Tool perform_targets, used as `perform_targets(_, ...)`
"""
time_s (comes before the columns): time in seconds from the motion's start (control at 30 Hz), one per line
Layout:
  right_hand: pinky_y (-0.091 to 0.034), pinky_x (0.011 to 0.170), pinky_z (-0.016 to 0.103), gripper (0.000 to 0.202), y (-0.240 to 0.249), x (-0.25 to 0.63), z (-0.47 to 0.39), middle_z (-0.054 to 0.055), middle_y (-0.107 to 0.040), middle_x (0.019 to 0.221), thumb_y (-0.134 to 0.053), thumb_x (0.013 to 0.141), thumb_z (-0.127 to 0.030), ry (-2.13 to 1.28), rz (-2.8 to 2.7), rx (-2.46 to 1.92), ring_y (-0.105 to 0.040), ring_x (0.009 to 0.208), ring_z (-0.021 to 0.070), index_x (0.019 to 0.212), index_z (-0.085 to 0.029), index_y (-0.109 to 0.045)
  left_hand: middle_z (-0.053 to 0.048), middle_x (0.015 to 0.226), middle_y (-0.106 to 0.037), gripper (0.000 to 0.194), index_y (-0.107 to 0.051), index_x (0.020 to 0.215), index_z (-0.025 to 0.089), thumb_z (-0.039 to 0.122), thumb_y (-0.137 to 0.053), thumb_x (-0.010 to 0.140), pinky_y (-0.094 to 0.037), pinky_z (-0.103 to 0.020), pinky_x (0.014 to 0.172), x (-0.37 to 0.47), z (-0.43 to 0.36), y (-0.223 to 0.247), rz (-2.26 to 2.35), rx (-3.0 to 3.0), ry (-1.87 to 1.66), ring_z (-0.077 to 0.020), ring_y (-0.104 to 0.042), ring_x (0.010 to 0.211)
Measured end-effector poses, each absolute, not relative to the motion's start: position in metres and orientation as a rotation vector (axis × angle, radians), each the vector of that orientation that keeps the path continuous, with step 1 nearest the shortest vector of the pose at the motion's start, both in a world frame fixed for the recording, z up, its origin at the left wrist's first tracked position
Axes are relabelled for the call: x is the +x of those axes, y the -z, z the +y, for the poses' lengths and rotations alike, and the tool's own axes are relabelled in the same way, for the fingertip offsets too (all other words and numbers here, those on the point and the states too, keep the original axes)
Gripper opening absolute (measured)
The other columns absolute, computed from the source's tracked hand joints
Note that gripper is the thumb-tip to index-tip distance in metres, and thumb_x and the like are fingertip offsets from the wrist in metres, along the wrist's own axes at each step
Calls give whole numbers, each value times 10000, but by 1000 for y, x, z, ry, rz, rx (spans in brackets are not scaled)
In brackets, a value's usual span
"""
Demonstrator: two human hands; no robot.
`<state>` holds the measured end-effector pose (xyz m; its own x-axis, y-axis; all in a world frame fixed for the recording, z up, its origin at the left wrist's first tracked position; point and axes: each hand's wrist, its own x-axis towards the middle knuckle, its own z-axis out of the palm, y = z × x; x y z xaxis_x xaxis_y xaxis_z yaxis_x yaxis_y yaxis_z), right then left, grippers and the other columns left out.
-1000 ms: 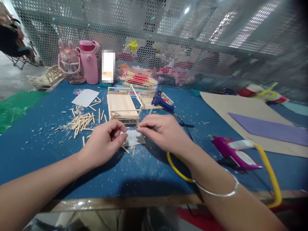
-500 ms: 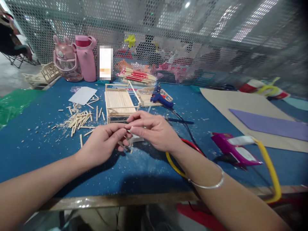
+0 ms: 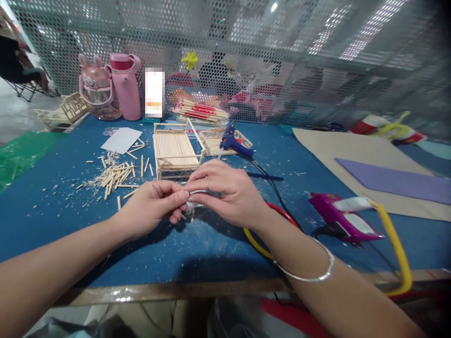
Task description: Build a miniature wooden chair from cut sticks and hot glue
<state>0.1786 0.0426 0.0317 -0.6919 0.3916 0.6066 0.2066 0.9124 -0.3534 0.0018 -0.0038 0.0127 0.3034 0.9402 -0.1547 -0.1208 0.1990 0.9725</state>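
My left hand (image 3: 153, 209) and my right hand (image 3: 225, 190) meet at their fingertips over the blue table, in front of a small bed-like frame of wooden sticks (image 3: 176, 149). Both are closed in a pinch. What lies between the fingers is too small and too covered to make out. A white object (image 3: 198, 201) shows partly behind my right fingers, with pale crumbs beneath it. Left of my hands lies a heap of short cut sticks (image 3: 116, 176) amid sawdust. A blue glue gun (image 3: 236, 144) rests against a second stick piece (image 3: 211, 143).
A purple tool (image 3: 343, 220) with a yellow-handled frame (image 3: 396, 249) lies to the right. Beyond it are brown card (image 3: 317, 145) and a purple sheet (image 3: 394, 183). Pink bottles (image 3: 128, 91) and bagged sticks (image 3: 200, 110) stand along the perforated metal panel (image 3: 264, 47).
The right fingers have curled further down at the meeting point, and the left fingers have drawn in a little. Everything on the table stays where it was.
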Motion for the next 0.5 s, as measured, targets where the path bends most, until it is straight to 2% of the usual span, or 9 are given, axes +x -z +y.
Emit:
perform_targets(0.1, -439, 767, 271, 100, -33, 180, 44, 10, -679, 762, -582, 853, -190, -364, -2390, -419, -580, 749, 115, 796, -165, -661, 52, 549, -545, 265, -595, 684, 135, 381, -689, 718, -402, -178, 457, 2, -3, -13, 1003, 1150, -904, -50, -471, 444)
perform_targets(0.27, -391, 713, 255, 149, -34, 190, 59, 29, -661, 762, -531, 878, -199, -233, -2494, -699, -544, 749, 132, 784, -148, -635, 52, 600, -560, 244, -663, 939, 168, 330, -656, 756, -402, -203, 517, -2, -6, -7, 1261, 1540, -924, -71, -469, 499)
perform_targets(0.4, -333, 689, 275, 141, -26, 191, 70, 49, -669, 765, -542, 861, -190, -58, -2763, -929, -523, 735, 155, 790, -145, -655, -23, 770, -669, 195, -706, 944, 177, 281, -598, 819, -454, -260, 668, 0, -2, 0, 1442, 2072, -923, -123, -565, 647)
perform_targets(0.5, -278, 673, 288, 163, -18, 185, 70, 52, -674, 770, -533, 865, -214, 42, -2874, -999, -523, 753, 168, 785, -157, -663, -71, 843, -646, 275, -693, 996, 174, 272, -456, 896, -467, -300, 701, 8, 6, 5, 1532, 2378, -717, -180, -600, 761)
